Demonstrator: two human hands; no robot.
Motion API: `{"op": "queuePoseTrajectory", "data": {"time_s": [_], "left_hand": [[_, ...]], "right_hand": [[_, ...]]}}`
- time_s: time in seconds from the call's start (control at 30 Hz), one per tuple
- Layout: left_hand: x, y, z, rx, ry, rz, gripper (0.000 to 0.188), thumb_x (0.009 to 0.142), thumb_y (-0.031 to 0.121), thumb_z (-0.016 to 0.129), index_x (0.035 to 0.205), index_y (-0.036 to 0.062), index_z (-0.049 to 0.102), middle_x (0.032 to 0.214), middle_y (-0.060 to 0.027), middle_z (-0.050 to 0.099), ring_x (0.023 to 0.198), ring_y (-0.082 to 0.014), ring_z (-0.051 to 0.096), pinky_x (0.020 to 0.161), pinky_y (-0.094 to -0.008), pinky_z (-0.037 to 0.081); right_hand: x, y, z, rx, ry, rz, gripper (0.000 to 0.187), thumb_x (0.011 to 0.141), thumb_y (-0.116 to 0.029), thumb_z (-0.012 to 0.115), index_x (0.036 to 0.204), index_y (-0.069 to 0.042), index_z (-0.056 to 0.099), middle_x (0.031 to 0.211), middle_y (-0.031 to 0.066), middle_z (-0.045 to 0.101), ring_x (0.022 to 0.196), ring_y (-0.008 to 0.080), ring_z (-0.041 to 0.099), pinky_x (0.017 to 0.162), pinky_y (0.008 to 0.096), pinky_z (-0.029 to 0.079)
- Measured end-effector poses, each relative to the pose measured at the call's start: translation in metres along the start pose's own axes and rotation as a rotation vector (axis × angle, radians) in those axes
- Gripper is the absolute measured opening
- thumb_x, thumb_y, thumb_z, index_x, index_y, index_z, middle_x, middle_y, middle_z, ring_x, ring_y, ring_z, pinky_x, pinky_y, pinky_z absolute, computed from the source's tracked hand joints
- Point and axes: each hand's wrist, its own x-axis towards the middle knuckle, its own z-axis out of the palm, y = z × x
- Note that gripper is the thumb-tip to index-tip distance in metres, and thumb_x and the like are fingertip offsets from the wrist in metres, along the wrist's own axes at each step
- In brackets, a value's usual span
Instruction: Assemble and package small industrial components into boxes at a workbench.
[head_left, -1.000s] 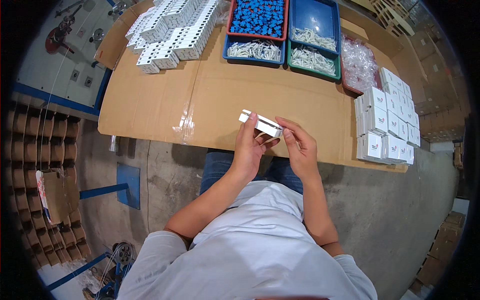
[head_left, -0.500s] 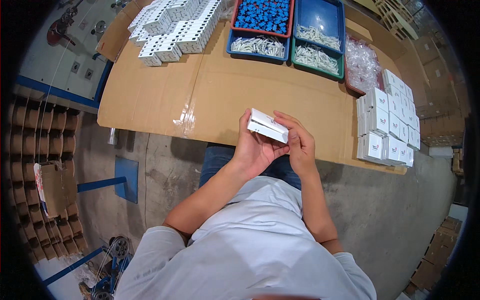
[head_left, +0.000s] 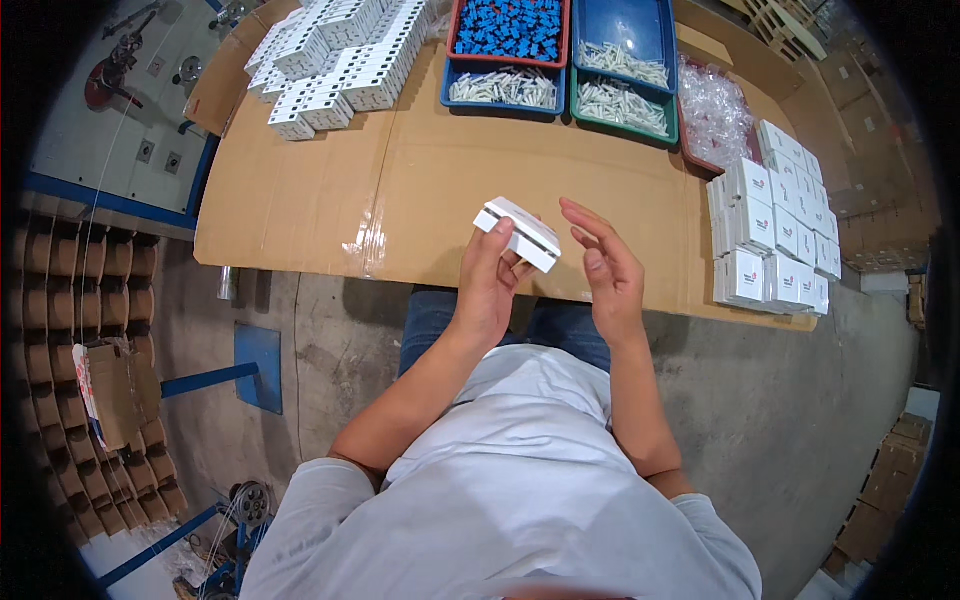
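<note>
A small white box [head_left: 522, 236] with a dark slot along one side is tilted in my left hand [head_left: 486, 288], above the near edge of the cardboard-covered table. My left thumb presses on its slotted side, and the other fingers are behind or under it, partly hidden. Just to the right, my right hand [head_left: 612, 272] is apart from the box, fingers raised and spread from the thumb, with nothing in it.
Stacked white boxes stand at the far left [head_left: 352, 75] and right [head_left: 775, 235]. Along the back sit a red tray of blue parts [head_left: 508, 30], a blue tray [head_left: 503, 92] and a green tray [head_left: 624, 108] of white pieces, and clear plastic pieces [head_left: 716, 112].
My right hand has come off the white box and moved a little right. My left hand alone holds the box now, turned and shifted slightly left.
</note>
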Motion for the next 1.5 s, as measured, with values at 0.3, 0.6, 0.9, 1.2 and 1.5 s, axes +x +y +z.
{"op": "queuePoseTrajectory", "data": {"time_s": [0.3,0.6,0.9,1.2,1.5], "left_hand": [[-0.003,-0.008,-0.001,0.105,-0.011,0.048,0.057,0.091,0.017,0.076,0.138,0.0019,0.047,0.123,-0.0071,0.060,0.115,-0.0147,0.059,0.098,-0.0313,0.050],[-0.002,-0.012,0.001,0.162,0.005,0.073,0.041,0.090,0.018,0.079,0.122,0.0027,0.059,0.110,-0.0043,0.066,0.104,-0.0122,0.060,0.094,-0.0298,0.048],[-0.005,-0.018,0.003,0.175,0.053,0.068,0.035,0.089,0.023,0.079,0.115,0.0042,0.063,0.105,-0.0034,0.066,0.098,-0.0105,0.060,0.091,-0.0283,0.048],[-0.002,-0.020,0.001,0.186,0.041,0.062,0.033,0.090,0.021,0.078,0.114,0.0040,0.063,0.104,-0.0027,0.066,0.098,-0.0101,0.060,0.090,-0.0275,0.048],[0.001,-0.023,-0.004,0.183,0.004,0.093,0.040,0.090,0.017,0.077,0.123,0.0038,0.059,0.110,-0.0031,0.064,0.102,-0.0109,0.060,0.092,-0.0284,0.047]], "right_hand": [[-0.001,0.012,0.002,0.041,-0.121,0.075,0.038,0.095,-0.008,0.068,0.132,0.001,0.064,0.134,0.0153,0.066,0.126,0.0244,0.061,0.109,0.0350,0.044],[-0.003,0.001,-0.004,-0.222,-0.137,-0.022,0.032,0.102,-0.012,0.060,0.130,0.001,0.066,0.117,0.0193,0.072,0.100,0.0232,0.071,0.086,0.0316,0.054],[-0.005,0.009,-0.006,-0.255,-0.119,-0.006,0.029,0.103,-0.014,0.057,0.126,0.001,0.068,0.089,0.0184,0.073,0.071,0.0195,0.065,0.067,0.0309,0.052],[-0.003,0.015,-0.008,-0.231,-0.090,-0.001,0.029,0.104,-0.015,0.056,0.124,0.001,0.069,0.084,0.0177,0.072,0.068,0.0197,0.065,0.065,0.0307,0.052],[-0.003,0.017,-0.010,-0.159,-0.122,0.004,0.031,0.105,-0.016,0.054,0.129,0.001,0.067,0.111,0.0180,0.074,0.089,0.0225,0.071,0.080,0.0312,0.055]]}}
